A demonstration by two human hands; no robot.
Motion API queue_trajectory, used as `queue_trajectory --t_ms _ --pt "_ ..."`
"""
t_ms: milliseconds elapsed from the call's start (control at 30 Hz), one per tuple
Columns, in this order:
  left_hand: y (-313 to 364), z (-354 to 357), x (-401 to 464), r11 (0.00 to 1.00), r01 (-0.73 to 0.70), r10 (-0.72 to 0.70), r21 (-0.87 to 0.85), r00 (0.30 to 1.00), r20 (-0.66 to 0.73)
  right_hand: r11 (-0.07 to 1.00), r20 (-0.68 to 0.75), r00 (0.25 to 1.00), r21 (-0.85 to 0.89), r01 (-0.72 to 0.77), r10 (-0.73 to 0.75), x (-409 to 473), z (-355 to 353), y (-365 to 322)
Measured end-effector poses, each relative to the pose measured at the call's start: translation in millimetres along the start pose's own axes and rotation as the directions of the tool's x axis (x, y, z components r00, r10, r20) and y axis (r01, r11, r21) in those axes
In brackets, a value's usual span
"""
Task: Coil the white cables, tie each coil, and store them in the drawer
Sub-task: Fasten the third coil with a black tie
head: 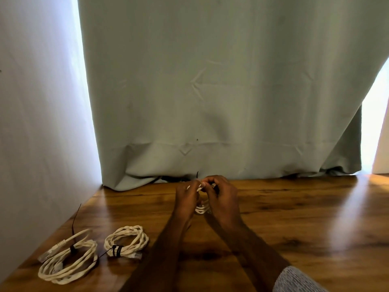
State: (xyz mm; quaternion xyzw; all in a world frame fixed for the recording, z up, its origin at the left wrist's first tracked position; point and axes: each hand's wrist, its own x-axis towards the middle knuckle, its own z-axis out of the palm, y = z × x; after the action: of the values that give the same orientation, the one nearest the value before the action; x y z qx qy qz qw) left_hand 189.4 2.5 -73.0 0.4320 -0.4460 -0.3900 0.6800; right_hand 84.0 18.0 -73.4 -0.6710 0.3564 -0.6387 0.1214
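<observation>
A small white cable coil (202, 209) is held upright between both hands above the wooden table (294, 218). My left hand (187, 199) grips its left side and my right hand (223, 197) pinches its top, where a thin black tie (197, 174) sticks up. Most of this coil is hidden by my fingers. Two tied white coils lie at the front left: a large coil (67, 260) with a long black tie end pointing up, and a smaller twisted coil (126, 241) bound with a black tie. No drawer is in view.
A pale green curtain (210, 91) hangs to the table's back edge. A white wall (37, 123) borders the table on the left. Bright light enters at the far right.
</observation>
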Motion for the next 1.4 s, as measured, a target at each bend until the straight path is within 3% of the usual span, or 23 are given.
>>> queue_trajectory --t_ms 100,233,367,467,533,833,967,1133,1267,1400 --pt "3.4 2.1 -4.0 1.000 0.007 -0.008 0.007 0.997 0.073 0.999 -0.006 1.000 0.035 0.018 -0.018 3.9 0.3 6.8" --pt "9.0 4.0 -6.7 0.998 0.032 -0.025 -0.060 0.992 0.120 0.950 0.023 0.974 0.218 -0.224 0.225 7.5 -4.0 10.6" --pt "9.2 3.9 -6.7 0.993 0.074 -0.060 -0.092 0.988 0.140 0.743 0.184 0.861 0.441 -0.503 0.474 15.4 -16.5 5.9" --pt "6.9 4.1 -8.8 0.998 0.055 -0.049 -0.026 0.976 0.211 0.617 0.362 0.770 0.461 -0.638 0.525 15.9 -24.0 6.2" --pt "6.8 5.3 -10.5 0.999 0.028 -0.033 0.025 0.968 0.247 0.586 0.385 0.749 0.467 -0.662 0.539 17.1 -27.7 6.0" --pt "13.0 11.3 -17.1 0.997 0.047 -0.063 0.062 0.956 0.285 0.662 0.313 0.804 0.458 -0.594 0.505 20.3 -33.5 10.3" --pt "13.1 11.4 -17.1 0.993 0.105 -0.116 0.059 0.963 0.242 0.749 0.207 0.855 0.415 -0.517 0.476 24.0 -29.4 10.9" --pt "17.9 12.1 -20.4 0.985 0.166 -0.172 0.043 0.960 0.222 0.975 0.165 0.969 0.096 -0.202 0.185 22.4 -31.3 15.3" --pt "20.6 12.2 -22.8 0.976 0.213 -0.217 0.042 0.947 0.237 0.995 0.202 0.977 0.052 -0.084 0.071 22.4 -36.4 15.3" --pt "22.6 11.8 -23.1 0.968 0.251 -0.250 0.025 0.940 0.231 0.993 0.268 0.959 0.040 -0.111 0.096 24.4 -45.5 16.6"
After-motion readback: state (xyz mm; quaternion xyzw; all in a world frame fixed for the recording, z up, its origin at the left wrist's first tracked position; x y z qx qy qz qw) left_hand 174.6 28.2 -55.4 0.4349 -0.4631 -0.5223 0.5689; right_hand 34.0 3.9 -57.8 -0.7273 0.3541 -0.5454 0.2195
